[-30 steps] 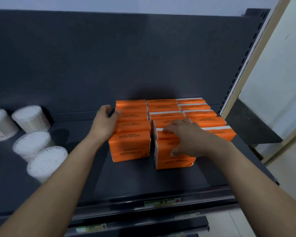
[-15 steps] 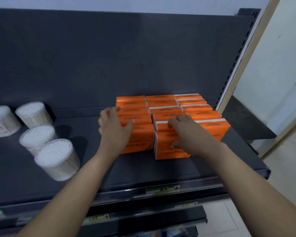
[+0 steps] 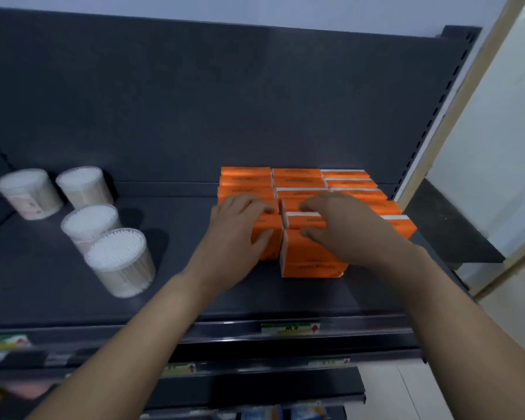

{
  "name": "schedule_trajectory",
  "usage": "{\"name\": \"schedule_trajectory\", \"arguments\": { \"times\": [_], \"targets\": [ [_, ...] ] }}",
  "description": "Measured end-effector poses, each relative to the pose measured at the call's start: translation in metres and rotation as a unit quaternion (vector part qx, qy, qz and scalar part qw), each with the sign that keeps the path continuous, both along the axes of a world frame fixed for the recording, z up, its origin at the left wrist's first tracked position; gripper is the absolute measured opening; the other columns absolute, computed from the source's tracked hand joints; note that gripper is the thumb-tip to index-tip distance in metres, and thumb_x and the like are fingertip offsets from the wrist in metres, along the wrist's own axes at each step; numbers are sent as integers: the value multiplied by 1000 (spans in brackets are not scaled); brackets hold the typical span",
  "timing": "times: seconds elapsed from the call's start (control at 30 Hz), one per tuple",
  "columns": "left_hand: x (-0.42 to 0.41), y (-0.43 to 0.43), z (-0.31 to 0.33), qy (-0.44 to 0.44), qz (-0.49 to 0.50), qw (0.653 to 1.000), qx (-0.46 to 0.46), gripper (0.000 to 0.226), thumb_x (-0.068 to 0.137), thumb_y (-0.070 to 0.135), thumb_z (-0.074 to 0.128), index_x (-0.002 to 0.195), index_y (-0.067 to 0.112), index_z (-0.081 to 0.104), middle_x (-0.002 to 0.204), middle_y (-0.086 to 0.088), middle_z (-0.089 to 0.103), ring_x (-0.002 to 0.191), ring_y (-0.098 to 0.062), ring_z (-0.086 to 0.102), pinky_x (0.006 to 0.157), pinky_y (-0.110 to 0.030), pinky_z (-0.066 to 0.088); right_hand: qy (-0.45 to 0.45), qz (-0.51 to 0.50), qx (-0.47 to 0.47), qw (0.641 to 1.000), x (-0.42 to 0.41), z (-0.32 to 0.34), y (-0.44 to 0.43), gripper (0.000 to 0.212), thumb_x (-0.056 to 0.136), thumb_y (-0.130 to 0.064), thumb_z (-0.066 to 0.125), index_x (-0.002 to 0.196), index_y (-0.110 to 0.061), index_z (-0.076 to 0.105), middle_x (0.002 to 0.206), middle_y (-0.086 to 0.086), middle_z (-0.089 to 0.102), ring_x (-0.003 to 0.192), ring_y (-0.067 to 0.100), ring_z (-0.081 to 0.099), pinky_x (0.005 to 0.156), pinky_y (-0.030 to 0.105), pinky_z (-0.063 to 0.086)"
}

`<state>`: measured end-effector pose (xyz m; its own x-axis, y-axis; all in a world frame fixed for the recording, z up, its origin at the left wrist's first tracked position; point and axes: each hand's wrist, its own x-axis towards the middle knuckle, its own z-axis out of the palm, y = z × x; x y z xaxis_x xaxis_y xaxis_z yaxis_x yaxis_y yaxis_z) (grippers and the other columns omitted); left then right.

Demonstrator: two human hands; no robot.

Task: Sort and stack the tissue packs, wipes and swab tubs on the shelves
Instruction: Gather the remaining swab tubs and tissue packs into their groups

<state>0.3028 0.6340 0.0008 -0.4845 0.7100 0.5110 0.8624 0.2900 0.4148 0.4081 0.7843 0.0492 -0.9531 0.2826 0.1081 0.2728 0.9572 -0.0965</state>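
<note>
Orange tissue packs [image 3: 312,259] stand in three rows at the right of the dark shelf [image 3: 194,295]. My left hand [image 3: 237,231] grips the front pack of the left row [image 3: 269,247], fingers over its top and thumb on its front face. Over the front of the middle row, my right hand [image 3: 340,225] holds a white-striped pack [image 3: 300,219] between curled fingers and thumb. Several clear swab tubs [image 3: 120,259] sit at the left, apart from the packs.
The shelf's dark back panel rises behind the packs. A slotted upright [image 3: 431,122] and a pale wall bound the right side. Price labels [image 3: 290,328] line the front edge. Lower shelves [image 3: 255,386] show below, with blurred goods at the bottom.
My left hand has moved from the left side of the left row onto its front pack. My right hand has stayed on the middle row, its fingers curling more. The view has shifted.
</note>
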Motion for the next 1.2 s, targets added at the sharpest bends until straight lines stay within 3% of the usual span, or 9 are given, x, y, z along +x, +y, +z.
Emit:
{"name": "schedule_trajectory", "arguments": {
  "times": [0.07,0.2,0.33,0.5,0.67,0.83,0.97,1.1,1.2],
  "targets": [
    [-7,-23,2,22,34,999,-10,30,83,31,51,108,18,61,108,2,58,105,-17,47,89,-18,21,13,33,9,999,-12,6,-13,42,88,-36,58,127,-19,54,127,3,56,120,25,50,100,40,41],
    [-17,-87,6,49,118,991,-33,31,81,30,48,105,17,60,99,-2,60,94,-20,51,83,-28,33,4,119,34,992,-47,10,-51,47,89,-39,57,131,-18,50,133,3,52,125,24,46,104,38,36],
    [-24,-161,10,42,205,976,-64,35,83,34,43,109,17,59,104,1,60,97,-19,50,83,-26,30,14,170,29,985,-84,10,-102,53,88,-41,57,135,-19,46,136,4,51,126,24,46,105,37,36],
    [-52,-241,6,24,250,966,-56,27,83,24,55,107,13,60,106,-4,60,101,-27,56,86,-36,41,5,163,-10,987,-124,2,-168,58,87,-46,57,138,-21,43,137,3,49,126,24,44,104,40,38],
    [-90,-285,3,-18,223,974,-41,26,88,20,59,113,14,59,112,-1,58,108,-21,52,95,-35,40,-38,118,-50,991,-152,-9,-216,61,86,-48,58,138,-20,42,136,5,49,125,25,44,101,41,39],
    [-129,-276,1,-92,158,982,-56,38,87,24,63,123,16,53,121,0,52,116,-19,48,100,-31,38,-116,56,-66,989,-165,-18,-224,79,80,-56,62,144,-22,30,144,6,37,130,28,35,102,41,39],
    [-162,-242,2,-145,100,974,-139,63,84,29,66,139,20,37,140,1,38,130,-18,37,106,-31,33,-183,30,-92,978,-174,-22,-217,96,74,-59,66,149,-24,17,149,5,30,134,27,32,104,37,37],
    [-186,-207,1,-163,57,954,-245,91,73,36,75,146,22,22,148,2,25,135,-20,27,107,-34,30,-232,26,-102,967,-181,-23,-209,95,67,-60,72,143,-25,28,136,3,40,120,22,45,87,29,40],
    [-197,-190,3,-155,48,932,-323,102,71,38,77,148,26,12,150,2,19,137,-22,21,105,-35,30,-237,20,-102,966,-187,-25,-204,85,64,-63,72,131,-21,40,125,2,48,106,20,49,81,31,43]
  ]
}}
